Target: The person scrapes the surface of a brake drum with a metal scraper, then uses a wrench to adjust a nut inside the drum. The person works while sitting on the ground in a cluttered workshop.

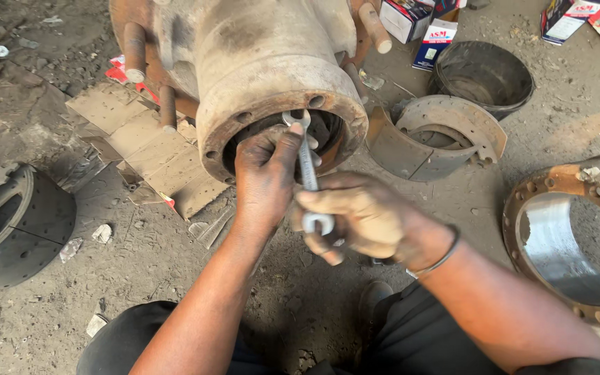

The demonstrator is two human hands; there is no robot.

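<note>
On the floor at far left lies a dark brake drum [8,226]. The left hand [267,173] presses on the rusty wheel hub [272,76] opening, thumb along the wrench [307,170]. The wrench is a slim silver metal tool w/ open ends, upright. The right hand [362,215] is clamped on its lower end. Right: curved brake shoes [439,135].

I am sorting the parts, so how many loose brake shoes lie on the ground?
2, nested as a pair: the outer brake shoe and the inner brake shoe, both right of the rusty hub. More may be hidden behind it.
</note>
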